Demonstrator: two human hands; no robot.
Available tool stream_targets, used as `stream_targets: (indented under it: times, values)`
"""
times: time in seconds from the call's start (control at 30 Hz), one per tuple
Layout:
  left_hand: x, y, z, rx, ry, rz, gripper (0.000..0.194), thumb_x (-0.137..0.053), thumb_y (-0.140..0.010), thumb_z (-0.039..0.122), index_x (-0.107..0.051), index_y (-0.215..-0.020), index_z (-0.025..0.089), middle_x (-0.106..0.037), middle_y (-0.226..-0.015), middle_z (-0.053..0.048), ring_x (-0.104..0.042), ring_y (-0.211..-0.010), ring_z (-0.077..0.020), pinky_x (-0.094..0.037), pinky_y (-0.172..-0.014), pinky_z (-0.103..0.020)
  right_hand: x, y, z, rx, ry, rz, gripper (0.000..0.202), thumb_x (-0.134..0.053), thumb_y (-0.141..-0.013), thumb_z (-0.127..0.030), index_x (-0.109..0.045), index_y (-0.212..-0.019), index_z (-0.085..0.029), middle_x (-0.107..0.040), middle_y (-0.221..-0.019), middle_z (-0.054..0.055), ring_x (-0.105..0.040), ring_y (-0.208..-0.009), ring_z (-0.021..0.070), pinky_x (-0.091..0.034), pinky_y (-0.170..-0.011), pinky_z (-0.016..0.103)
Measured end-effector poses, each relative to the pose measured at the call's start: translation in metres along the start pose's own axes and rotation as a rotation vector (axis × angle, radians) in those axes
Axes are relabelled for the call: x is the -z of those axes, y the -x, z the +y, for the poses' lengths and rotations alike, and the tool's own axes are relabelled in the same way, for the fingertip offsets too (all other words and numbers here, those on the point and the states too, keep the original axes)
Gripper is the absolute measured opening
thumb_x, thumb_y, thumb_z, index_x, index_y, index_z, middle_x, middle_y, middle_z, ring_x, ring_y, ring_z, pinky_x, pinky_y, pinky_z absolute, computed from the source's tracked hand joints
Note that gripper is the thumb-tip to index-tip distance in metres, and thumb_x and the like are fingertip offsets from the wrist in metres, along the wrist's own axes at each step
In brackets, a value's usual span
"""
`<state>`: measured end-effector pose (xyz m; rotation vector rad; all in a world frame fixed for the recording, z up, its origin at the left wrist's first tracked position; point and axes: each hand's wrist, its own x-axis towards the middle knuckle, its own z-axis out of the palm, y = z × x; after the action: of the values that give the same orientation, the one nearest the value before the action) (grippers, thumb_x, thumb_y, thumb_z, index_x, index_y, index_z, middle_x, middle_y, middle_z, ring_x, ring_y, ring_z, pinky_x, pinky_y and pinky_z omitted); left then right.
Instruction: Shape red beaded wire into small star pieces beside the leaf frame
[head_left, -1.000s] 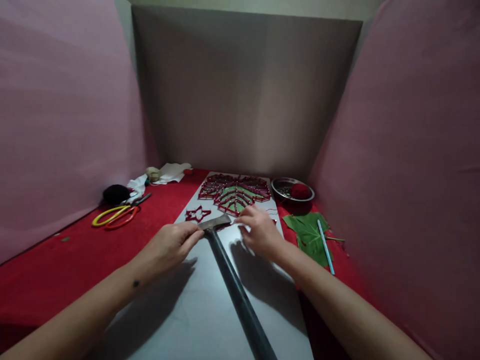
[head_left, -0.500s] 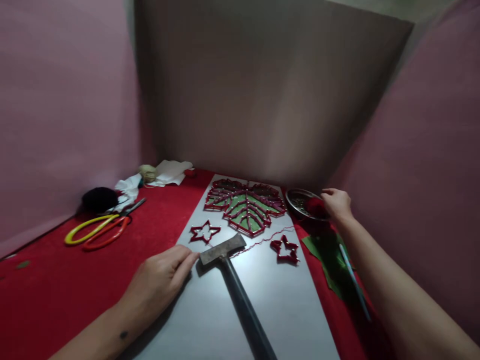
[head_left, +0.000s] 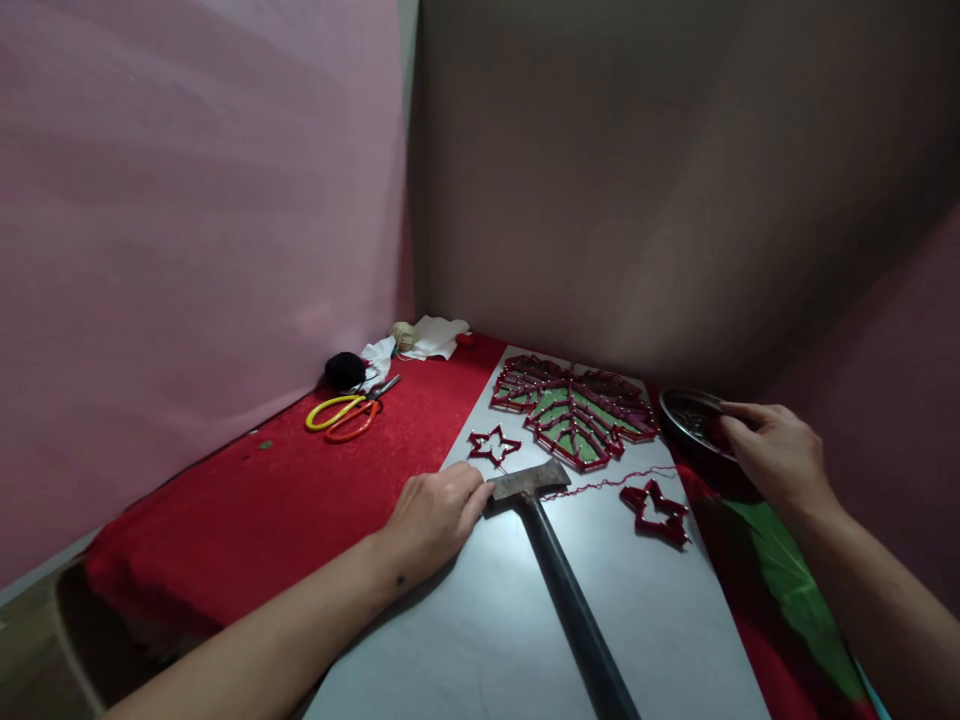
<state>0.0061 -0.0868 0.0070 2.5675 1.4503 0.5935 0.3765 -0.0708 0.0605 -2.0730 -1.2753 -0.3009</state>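
My left hand (head_left: 439, 512) rests at the left edge of a pale board (head_left: 442, 640), fingers curled and pressed together beside the head of a hammer (head_left: 581, 605). What its fingers hold, if anything, is hidden. The hammer lies on the board with its handle towards me. At the far right, my right hand (head_left: 784, 455) pinches a ball of red yarn (head_left: 718, 433) at a round metal dish (head_left: 670, 425); its fingers cover most of the ball. A loose red yarn strand (head_left: 611, 482) crosses the board beyond the hammer head.
Nails wound with red yarn form a leaf (head_left: 574, 415) with green parts, plus a left star (head_left: 495, 446) and a right star (head_left: 656, 512). Scissors (head_left: 352, 415), a black yarn ball (head_left: 345, 371) and white cloth (head_left: 435, 337) lie left. Green leaf-like material (head_left: 799, 585) lies right.
The view has swung left, so everything sits further right. My right hand has lowered onto the red yarn ball at the dish. My left hand stays by the hammer head.
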Motion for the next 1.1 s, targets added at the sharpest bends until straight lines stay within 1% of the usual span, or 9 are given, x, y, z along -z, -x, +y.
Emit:
stream_targets:
  times: [0.13, 0.33, 0.4, 0.5, 0.63, 0.7, 0.77, 0.87, 1.1]
  values:
    - [-0.001, -0.001, 0.001, 0.005, -0.009, 0.019, 0.035, -0.033, -0.092, 0.035, -0.056, -0.074, 0.017, -0.059, -0.073, -0.002, -0.053, -0.065, -0.0133, -0.036, -0.06, -0.025, 0.005, 0.042, -0.032, 0.251, -0.24, -0.038, 0.024, -0.052, -0.075, -0.024, -0.07, -0.09, -0.017, -0.063, -0.09, 0.008, -0.058, -0.081, 0.0179, -0.042, -0.075, 0.029]
    - [0.002, -0.001, 0.001, 0.02, 0.082, 0.08, 0.029, -0.036, -0.09, 0.033, -0.057, -0.078, 0.017, -0.06, -0.073, -0.002, -0.053, -0.065, -0.0124, -0.039, -0.062, -0.025, 0.002, 0.097, -0.075, 0.56, -0.366, -0.398, 0.024, -0.048, -0.078, -0.019, -0.068, -0.091, -0.022, -0.061, -0.092, 0.006, -0.058, -0.084, 0.018, -0.045, -0.074, 0.032]
    - [0.005, 0.0, 0.003, 0.015, 0.165, 0.114, 0.024, -0.039, -0.089, 0.031, -0.058, -0.088, 0.017, -0.061, -0.075, -0.002, -0.053, -0.064, -0.0115, -0.04, -0.063, -0.024, -0.003, 0.105, -0.083, 0.598, -0.375, -0.422, 0.027, -0.046, -0.078, -0.015, -0.068, -0.091, -0.022, -0.062, -0.092, 0.006, -0.058, -0.085, 0.0184, -0.046, -0.076, 0.033]
    - [0.012, 0.003, 0.014, -0.042, 0.282, 0.052, 0.025, -0.042, -0.087, 0.03, -0.057, -0.103, 0.018, -0.062, -0.075, -0.001, -0.054, -0.063, -0.0106, -0.041, -0.062, -0.023, -0.012, 0.112, -0.088, 0.669, -0.371, -0.463, 0.027, -0.045, -0.078, -0.01, -0.068, -0.088, -0.02, -0.063, -0.091, 0.007, -0.057, -0.086, 0.0181, -0.046, -0.078, 0.034]
    - [0.017, 0.002, 0.042, -0.137, 0.342, -0.217, 0.033, -0.044, -0.086, 0.032, -0.057, -0.116, 0.026, -0.064, -0.073, 0.001, -0.057, -0.065, -0.0125, -0.043, -0.064, -0.024, -0.024, 0.122, -0.087, 0.74, -0.377, -0.518, 0.028, -0.045, -0.079, -0.008, -0.068, -0.091, -0.017, -0.063, -0.092, 0.008, -0.056, -0.087, 0.0177, -0.046, -0.077, 0.032]
    - [0.015, -0.003, 0.056, -0.204, 0.344, -0.297, 0.031, -0.044, -0.086, 0.032, -0.06, -0.112, 0.027, -0.066, -0.088, -0.002, -0.06, -0.077, -0.0149, -0.044, -0.071, -0.026, -0.029, 0.126, -0.086, 0.763, -0.382, -0.526, 0.027, -0.046, -0.08, -0.009, -0.068, -0.094, -0.017, -0.063, -0.093, 0.008, -0.055, -0.087, 0.0175, -0.045, -0.077, 0.031]
    - [0.011, -0.01, 0.066, -0.228, 0.288, -0.326, 0.027, -0.043, -0.085, 0.034, -0.066, -0.095, 0.023, -0.067, -0.088, -0.004, -0.061, -0.08, -0.0182, -0.044, -0.071, -0.028, -0.033, 0.129, -0.085, 0.777, -0.373, -0.532, 0.025, -0.049, -0.08, -0.01, -0.068, -0.096, -0.018, -0.063, -0.094, 0.008, -0.055, -0.089, 0.0178, -0.045, -0.078, 0.032]
    - [0.005, -0.021, 0.073, -0.182, 0.241, -0.397, 0.029, -0.041, -0.084, 0.033, -0.066, -0.081, 0.019, -0.065, -0.066, -0.003, -0.059, -0.058, -0.016, -0.042, -0.058, -0.027, -0.036, 0.132, -0.084, 0.812, -0.354, -0.555, 0.02, -0.056, -0.079, -0.016, -0.068, -0.095, -0.019, -0.063, -0.094, 0.007, -0.052, -0.091, 0.0186, -0.043, -0.079, 0.032]
    - [0.0, -0.022, 0.078, -0.146, 0.286, -0.362, 0.021, -0.045, -0.078, 0.024, -0.065, -0.074, 0.02, -0.063, -0.058, 0.0, -0.056, -0.048, -0.0131, -0.041, -0.052, -0.024, -0.038, 0.137, -0.083, 0.835, -0.322, -0.553, 0.021, -0.053, -0.083, -0.019, -0.064, -0.1, -0.019, -0.06, -0.098, 0.005, -0.049, -0.092, 0.0173, -0.04, -0.082, 0.029]
